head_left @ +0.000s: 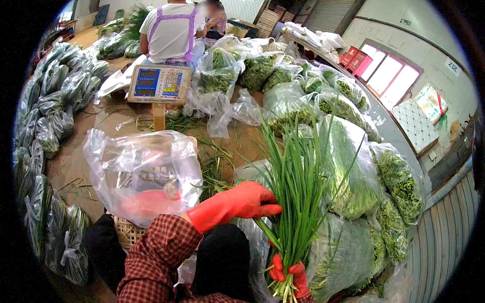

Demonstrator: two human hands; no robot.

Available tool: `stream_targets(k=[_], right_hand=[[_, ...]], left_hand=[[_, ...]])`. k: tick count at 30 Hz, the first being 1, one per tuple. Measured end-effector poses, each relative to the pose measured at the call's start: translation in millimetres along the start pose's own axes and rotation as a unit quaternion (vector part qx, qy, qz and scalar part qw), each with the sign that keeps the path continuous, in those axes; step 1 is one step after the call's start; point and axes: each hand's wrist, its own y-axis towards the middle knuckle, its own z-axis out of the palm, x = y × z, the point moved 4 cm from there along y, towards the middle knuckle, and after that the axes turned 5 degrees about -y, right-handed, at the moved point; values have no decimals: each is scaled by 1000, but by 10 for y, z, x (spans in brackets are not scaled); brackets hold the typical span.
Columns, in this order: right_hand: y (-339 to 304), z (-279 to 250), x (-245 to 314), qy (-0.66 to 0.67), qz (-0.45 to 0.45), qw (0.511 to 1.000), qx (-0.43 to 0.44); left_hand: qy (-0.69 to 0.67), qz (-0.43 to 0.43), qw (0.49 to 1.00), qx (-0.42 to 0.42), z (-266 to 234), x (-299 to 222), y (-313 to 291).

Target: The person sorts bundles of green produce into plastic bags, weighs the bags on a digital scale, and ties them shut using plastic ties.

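A tall bunch of long, flat green leaves with pale stem ends, looking like garlic chives (298,187), stands upright right of centre. My right hand (288,275), in a red rubber glove, is closed around the stems near their lower ends. My left hand (240,204), also red-gloved, reaches across from the left. Its fingers are pressed together at the left side of the leaves, just above a stalk that juts out; what they pinch is hidden. Left of that hand, a clear plastic bag (144,177) lies spread open over a woven basket (124,232), with something red showing through.
A digital scale (159,85) stands ahead, with loose leaves scattered below it. Bagged greens (348,171) crowd the right side, and more bags (55,111) line the left. Another person (172,35) sits beyond the scale. Red boxes (355,60) stand by the far right wall.
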Motion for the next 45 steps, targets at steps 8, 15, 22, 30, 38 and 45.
stream_targets(k=[8, 15, 22, 30, 38, 45], right_hand=[[77, 223, 72, 71, -3, 997, 0], [174, 167, 9, 111, -18, 993, 31], [237, 163, -146, 140, -8, 990, -17], [214, 196, -173, 155, -1, 988, 11], [141, 11, -185, 156, 3, 988, 24], [33, 147, -146, 108, 1, 993, -47]], left_hand=[[217, 206, 947, -114, -125, -261, 106], [303, 178, 934, -60, -257, -487, -53], [395, 131, 909, -24, -509, -469, -338], [350, 111, 923, -116, -832, -399, -545], [437, 88, 824, -350, -1870, -645, -1372], [747, -256, 484, -376, -3163, -410, -4399]])
